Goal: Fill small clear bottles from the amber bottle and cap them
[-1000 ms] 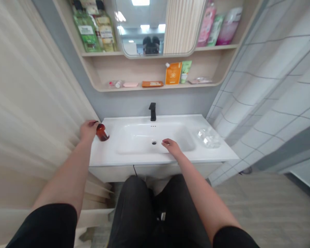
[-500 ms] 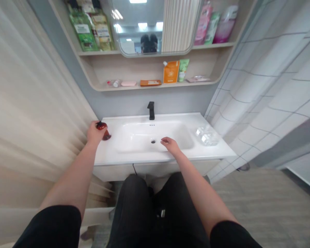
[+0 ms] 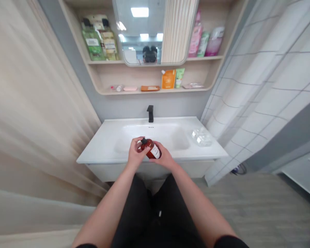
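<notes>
A reddish-brown pump bottle [image 3: 148, 145] with a black top and a white label is tilted over the front of the white sink [image 3: 181, 137]. My left hand [image 3: 136, 151] grips its upper part near the black top. Around the lower end, on the label side, my right hand [image 3: 164, 155] is wrapped. Behind the bottle stands the black faucet [image 3: 150, 114], and the basin's drain is hidden from view.
Clear plastic containers [image 3: 202, 137] sit on the counter's right side. Above, a shelf [image 3: 105, 91] holds an orange pouch [image 3: 168, 79], a green tube [image 3: 179, 78] and small items. A curtain [image 3: 54, 120] hangs at left; a tiled wall [image 3: 260, 96] is at right.
The bottle has come off the counter's left end to the front middle of the sink. My right hand, earlier over the basin, now also holds it. The view has shifted slightly.
</notes>
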The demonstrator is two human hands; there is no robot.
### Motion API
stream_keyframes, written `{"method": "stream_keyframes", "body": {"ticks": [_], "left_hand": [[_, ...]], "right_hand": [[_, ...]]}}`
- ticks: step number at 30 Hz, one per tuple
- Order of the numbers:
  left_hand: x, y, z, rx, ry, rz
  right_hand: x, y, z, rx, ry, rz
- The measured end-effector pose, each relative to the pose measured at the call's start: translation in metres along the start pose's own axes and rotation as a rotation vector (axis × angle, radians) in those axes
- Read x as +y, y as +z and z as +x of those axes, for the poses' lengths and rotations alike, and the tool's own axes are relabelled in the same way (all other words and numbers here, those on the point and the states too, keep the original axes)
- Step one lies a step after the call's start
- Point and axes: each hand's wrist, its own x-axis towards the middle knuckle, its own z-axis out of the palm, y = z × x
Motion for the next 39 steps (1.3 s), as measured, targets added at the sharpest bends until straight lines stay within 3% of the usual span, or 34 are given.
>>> {"method": "stream_keyframes", "body": {"ticks": [5, 8, 13, 17, 21, 24, 29, 35, 37, 39], "left_hand": [[0.010, 0.007, -0.003, 0.069, -0.026, -0.035], [0.023, 0.005, -0.005, 0.016, -0.083, -0.101], [0.044, 0.003, -0.006, -0.107, 0.007, -0.021], [0.049, 0.001, -0.007, -0.106, -0.045, -0.011], [0.054, 0.003, -0.009, -0.164, 0.006, 0.048], [0.057, 0.008, -0.007, -0.138, 0.003, 0.083], [0.054, 0.011, -0.006, -0.141, -0.047, 0.038], [0.042, 0.015, -0.008, -0.294, -0.020, 0.120], [0.030, 0.005, -0.002, -0.348, 0.003, 0.176], [0.011, -0.016, 0.009, -0.344, -0.029, 0.263]], "right_hand": [[-0.018, -0.001, -0.022, 0.056, 0.004, -0.039], [-0.026, -0.006, -0.028, 0.059, -0.012, -0.023], [-0.037, -0.008, -0.032, 0.041, -0.030, -0.038], [-0.038, -0.007, -0.035, 0.047, -0.037, -0.032], [-0.036, -0.006, -0.036, 0.053, -0.028, -0.041], [-0.036, -0.005, -0.035, 0.049, -0.040, -0.016], [-0.036, -0.011, -0.037, 0.055, -0.046, 0.018], [-0.026, -0.022, -0.051, 0.030, 0.019, -0.056], [-0.018, -0.037, -0.060, 0.121, 0.056, -0.114], [-0.007, -0.063, -0.073, 0.293, 0.124, -0.181]]}}
